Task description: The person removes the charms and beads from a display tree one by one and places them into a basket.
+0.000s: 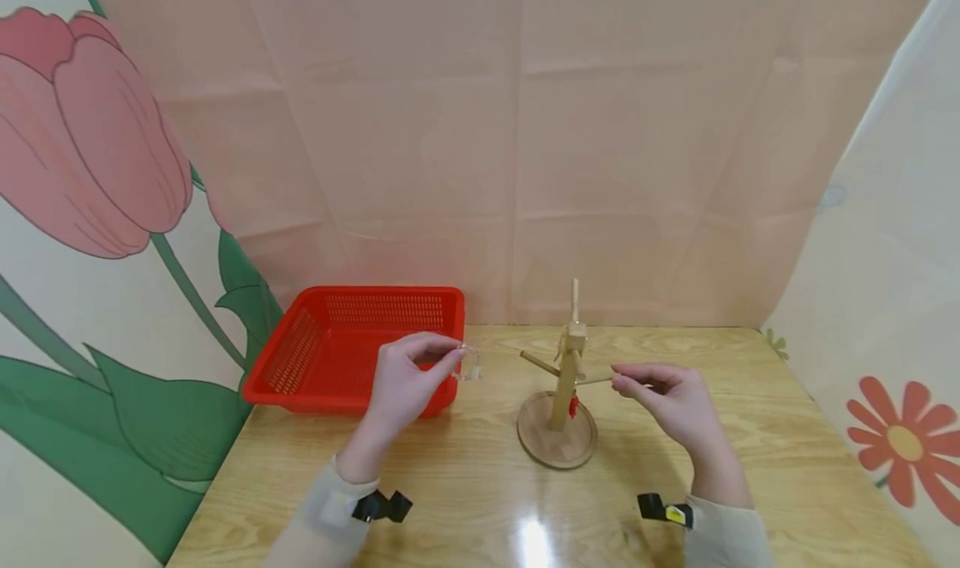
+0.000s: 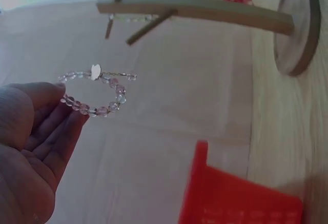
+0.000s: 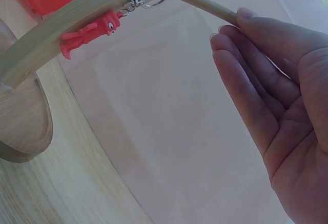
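Note:
My left hand pinches a pink, clear-beaded bracelet between thumb and fingertips, near the basket's right side. A small pale charm and a short chain show on the bracelet. On the right, my right hand pinches the tip of a peg on the wooden stand. From that peg's base hangs a red figure keychain by its metal ring. Another clear-beaded bracelet hangs higher on the stand, seen in the left wrist view.
A red plastic basket stands on the wooden table, left of the stand. Behind the table hangs a pink cloth backdrop. Flower-printed panels flank both sides.

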Demonstrator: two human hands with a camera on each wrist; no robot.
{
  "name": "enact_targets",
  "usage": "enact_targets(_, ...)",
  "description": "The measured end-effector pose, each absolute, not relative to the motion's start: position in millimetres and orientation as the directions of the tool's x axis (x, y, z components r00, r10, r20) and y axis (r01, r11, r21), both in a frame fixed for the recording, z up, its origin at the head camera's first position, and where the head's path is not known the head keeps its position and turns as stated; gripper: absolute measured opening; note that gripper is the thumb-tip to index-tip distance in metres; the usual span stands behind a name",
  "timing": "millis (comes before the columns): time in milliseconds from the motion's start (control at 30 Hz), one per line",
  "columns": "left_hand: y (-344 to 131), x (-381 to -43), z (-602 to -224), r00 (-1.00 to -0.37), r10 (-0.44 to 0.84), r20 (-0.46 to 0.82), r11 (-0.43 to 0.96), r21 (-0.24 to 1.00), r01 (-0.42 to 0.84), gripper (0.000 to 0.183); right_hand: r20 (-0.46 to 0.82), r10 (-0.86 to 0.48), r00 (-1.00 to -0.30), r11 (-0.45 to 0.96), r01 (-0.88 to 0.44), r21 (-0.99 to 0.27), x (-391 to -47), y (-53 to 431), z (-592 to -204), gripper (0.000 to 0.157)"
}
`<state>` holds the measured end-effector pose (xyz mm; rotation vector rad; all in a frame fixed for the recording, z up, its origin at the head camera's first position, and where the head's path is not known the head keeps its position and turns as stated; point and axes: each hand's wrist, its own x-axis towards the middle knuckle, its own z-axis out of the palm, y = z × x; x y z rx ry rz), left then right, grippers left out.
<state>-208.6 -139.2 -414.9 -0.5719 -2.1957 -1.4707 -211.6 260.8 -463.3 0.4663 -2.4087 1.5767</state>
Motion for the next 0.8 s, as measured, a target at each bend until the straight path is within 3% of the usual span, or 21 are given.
enact_targets(400,-174,-214,-434,-0.850,0.063,0.524,0.472,0.735,0.488,0.016,0.304,-0.114,-0.946,0.388,-0.324,-0.863,-211,260,-463,0.022)
enact_targets(800,-203,-225,-448,-0.896,0.014,0.444,0.555,0.742,0.377,0.014,0.325,-0.131,-0.937,0.369,-0.350,-0.861,-211,261,-465,0.022)
